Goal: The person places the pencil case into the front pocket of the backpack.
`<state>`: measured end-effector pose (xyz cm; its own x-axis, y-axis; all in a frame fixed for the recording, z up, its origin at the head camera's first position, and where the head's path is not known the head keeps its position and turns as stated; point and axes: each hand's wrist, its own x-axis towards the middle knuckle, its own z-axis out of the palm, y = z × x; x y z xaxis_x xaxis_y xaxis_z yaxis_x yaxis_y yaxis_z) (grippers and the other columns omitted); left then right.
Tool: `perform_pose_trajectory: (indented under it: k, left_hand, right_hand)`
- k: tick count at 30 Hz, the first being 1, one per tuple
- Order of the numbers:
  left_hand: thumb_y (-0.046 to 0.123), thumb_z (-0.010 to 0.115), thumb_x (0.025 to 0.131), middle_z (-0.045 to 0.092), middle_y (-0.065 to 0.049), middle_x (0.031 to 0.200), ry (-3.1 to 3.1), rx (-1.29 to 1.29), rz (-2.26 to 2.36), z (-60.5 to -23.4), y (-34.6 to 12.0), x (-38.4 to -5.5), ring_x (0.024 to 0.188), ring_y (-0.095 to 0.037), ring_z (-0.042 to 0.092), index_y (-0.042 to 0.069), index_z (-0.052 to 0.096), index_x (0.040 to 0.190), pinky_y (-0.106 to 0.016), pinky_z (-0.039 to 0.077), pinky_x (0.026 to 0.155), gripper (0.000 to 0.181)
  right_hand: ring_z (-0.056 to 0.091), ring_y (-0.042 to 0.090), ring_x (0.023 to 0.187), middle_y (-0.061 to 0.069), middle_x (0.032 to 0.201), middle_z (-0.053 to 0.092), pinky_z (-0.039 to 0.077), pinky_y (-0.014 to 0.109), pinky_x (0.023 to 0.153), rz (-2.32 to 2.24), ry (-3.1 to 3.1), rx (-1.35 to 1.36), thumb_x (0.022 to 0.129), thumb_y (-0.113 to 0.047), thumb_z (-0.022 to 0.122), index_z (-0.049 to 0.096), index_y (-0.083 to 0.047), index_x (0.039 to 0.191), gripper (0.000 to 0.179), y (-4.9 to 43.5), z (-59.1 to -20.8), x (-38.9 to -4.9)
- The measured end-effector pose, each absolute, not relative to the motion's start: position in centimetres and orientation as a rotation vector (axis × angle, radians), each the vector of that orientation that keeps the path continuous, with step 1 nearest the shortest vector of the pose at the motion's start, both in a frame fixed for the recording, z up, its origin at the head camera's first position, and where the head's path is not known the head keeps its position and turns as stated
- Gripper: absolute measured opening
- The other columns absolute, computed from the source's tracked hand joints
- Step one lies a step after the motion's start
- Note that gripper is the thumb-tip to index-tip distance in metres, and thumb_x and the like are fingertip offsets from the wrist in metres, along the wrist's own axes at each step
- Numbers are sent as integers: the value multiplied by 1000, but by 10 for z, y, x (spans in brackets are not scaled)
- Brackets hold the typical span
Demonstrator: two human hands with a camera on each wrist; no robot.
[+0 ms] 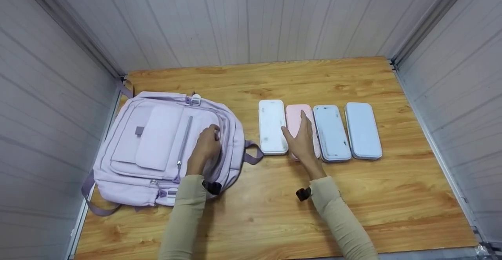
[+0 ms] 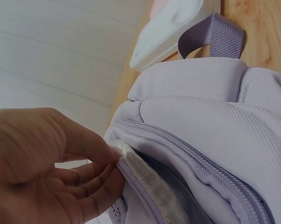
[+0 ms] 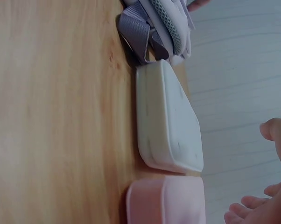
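A lilac backpack (image 1: 160, 134) lies on the table's left side with its main zip undone. My left hand (image 1: 208, 146) pinches the edge of the opening; in the left wrist view thumb and fingers grip the zipped flap (image 2: 136, 186), and a grey lining shows inside. My right hand (image 1: 302, 142) is over the pink case (image 1: 296, 113), thumb spread toward the white case (image 1: 271, 126), with nothing in its grasp. In the right wrist view its fingers (image 3: 248, 210) are spread apart from the white case (image 3: 164, 121) and the pink case (image 3: 168, 200).
Right of the pink case lie a pale blue case (image 1: 331, 130) with scuffed edges and another blue case (image 1: 363, 130). A purple strap loop (image 1: 253, 153) sticks out from the backpack toward the white case. Panel walls (image 1: 251, 20) enclose the wooden table (image 1: 266, 213).
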<state>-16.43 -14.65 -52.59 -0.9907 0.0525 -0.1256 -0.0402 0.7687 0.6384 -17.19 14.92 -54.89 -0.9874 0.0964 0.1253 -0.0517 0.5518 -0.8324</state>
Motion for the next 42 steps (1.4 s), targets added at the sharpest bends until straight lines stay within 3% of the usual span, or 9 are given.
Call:
perform_pose_trajectory:
  k: [15, 31, 42]
  left_hand:
    - [-6, 47, 77, 58, -21, 99, 2749, 35, 938, -498, -152, -171, 90, -32, 53, -6, 50, 123, -47, 45, 83, 46]
    - [-5, 46, 78, 60, -25, 107, 2730, 8, 967, -458, -168, -167, 98, -35, 58, -7, 50, 127, -46, 49, 81, 49]
    - [-4, 43, 79, 61, -21, 100, 2742, -23, 981, -446, -174, -165, 91, -30, 55, -7, 50, 128, -40, 47, 75, 50]
  right_hand:
    - [28, 37, 138, 26, 146, 30, 24, 47, 114, 1485, -2645, -11, 87, -30, 67, 19, 4, 148, 84, 130, -561, -154]
    - [30, 39, 136, 28, 144, 32, 24, 50, 113, 1531, -2663, -9, 85, -26, 69, 20, 6, 147, 86, 114, -569, -134]
    - [28, 45, 136, 32, 145, 27, 26, 53, 112, 1432, -2722, -66, 82, -27, 73, 17, 9, 146, 92, 104, -578, -119]
